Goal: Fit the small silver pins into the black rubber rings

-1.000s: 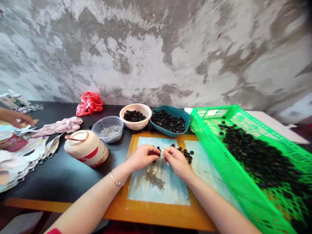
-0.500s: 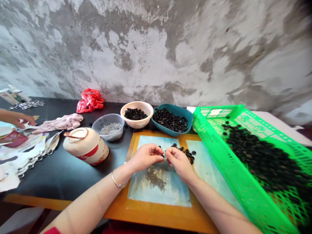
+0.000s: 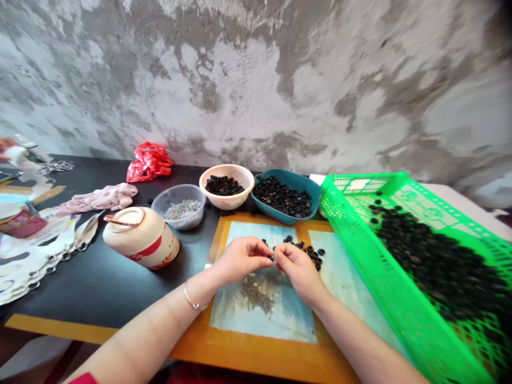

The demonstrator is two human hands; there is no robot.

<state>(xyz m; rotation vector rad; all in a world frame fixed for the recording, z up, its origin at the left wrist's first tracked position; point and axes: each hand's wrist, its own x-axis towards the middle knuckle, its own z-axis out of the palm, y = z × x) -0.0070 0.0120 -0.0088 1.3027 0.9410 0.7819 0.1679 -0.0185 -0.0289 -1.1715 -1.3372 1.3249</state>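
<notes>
Over a pale blue sheet (image 3: 224, 314), my left hand (image 3: 245, 258) pinches a small black ring-like piece (image 3: 271, 257) between thumb and fingertips. My right hand (image 3: 299, 271) meets it from the other side, thumb and forefinger pressed together; what they grip is too small to make out. Below the hands lies a heap of thin grey metal pins (image 3: 257, 296), which look like small screws or nails. Loose black round pieces (image 3: 309, 249) are scattered just behind my right hand.
Behind stand a clear tub (image 3: 194, 221) of metal pins, a pink bowl (image 3: 248, 186) and a teal basin (image 3: 316, 198) of black pieces. A green crate (image 3: 372, 288) fills the right. A cream jar (image 3: 136, 240) stands left. Another person's hand (image 3: 5, 145) shows far left.
My hands stay nearly in place, fingertips still together. At the far left, the other person's hand has moved up and away with something white. The view has shifted slightly.
</notes>
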